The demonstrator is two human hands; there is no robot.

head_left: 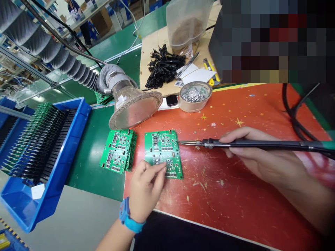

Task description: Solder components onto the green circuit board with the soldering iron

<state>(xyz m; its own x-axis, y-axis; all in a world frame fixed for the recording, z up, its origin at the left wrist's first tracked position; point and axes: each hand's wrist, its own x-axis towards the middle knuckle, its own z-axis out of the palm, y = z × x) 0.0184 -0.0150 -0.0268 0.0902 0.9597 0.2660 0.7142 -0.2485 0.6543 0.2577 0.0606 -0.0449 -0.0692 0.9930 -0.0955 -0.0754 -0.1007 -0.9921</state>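
Observation:
A green circuit board [162, 141] with small digit displays lies flat on the red mat. My left hand [148, 181], with a blue watch [131, 216] on its wrist, rests over the board's lower half. Its thumb and forefinger are pinched together; whatever is between them is too small to make out. My right hand [259, 157] grips a soldering iron [225, 143] that points left. The iron's tip is at the right edge of the board's upper half; I cannot tell whether it touches. Left of this board is a stack of similar boards [115, 151].
A fume extractor hood [136, 108] hangs just behind the boards. A roll of tape [193, 106] holds shiny bits. Behind it lie black cable pieces [164, 66], tweezers [187, 64] and a yellow cutter [210, 71]. At left, a blue tray [49, 195] holds upright boards [39, 139].

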